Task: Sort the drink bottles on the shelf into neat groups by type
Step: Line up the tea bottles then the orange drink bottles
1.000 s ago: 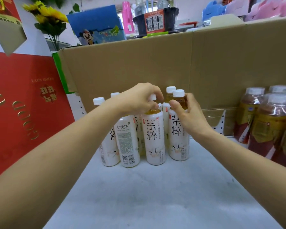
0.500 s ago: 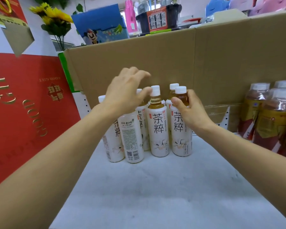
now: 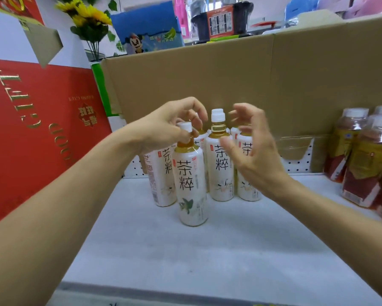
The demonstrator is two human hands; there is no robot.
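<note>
**Item 1.** Front tea bottle (image 3: 190, 180): white label, amber liquid at the shoulder, white cap. We record it upright, forward of its group. We cannot tell whether its base rests on the shelf (image 3: 185, 257) or hangs just above it.

**Item 2.** Left hand (image 3: 163, 129): thumb and fingers pinch that bottle at the neck, under the cap. We judge the high hold is chosen because the neighbours stand too close for a grip round the body.

**Item 3.** Right hand (image 3: 254, 151): fingers spread and loosely curved, holding nothing, poised in front of the right-hand bottles of the group. We read it as ready to steady them or take the next one.

**Item 4.** White-label tea bottles (image 3: 221, 168): several, upright, touching or nearly so, against the cardboard panel (image 3: 229, 80). They are the same type as item 1, so we judge this group to be mid-arrangement.

**Item 5.** Red-label bottles (image 3: 360, 164): a separate cluster at the right edge, well apart, kept by type.

**Item 6.** Red gift box (image 3: 35, 133): bounds the shelf on the left.
</note>
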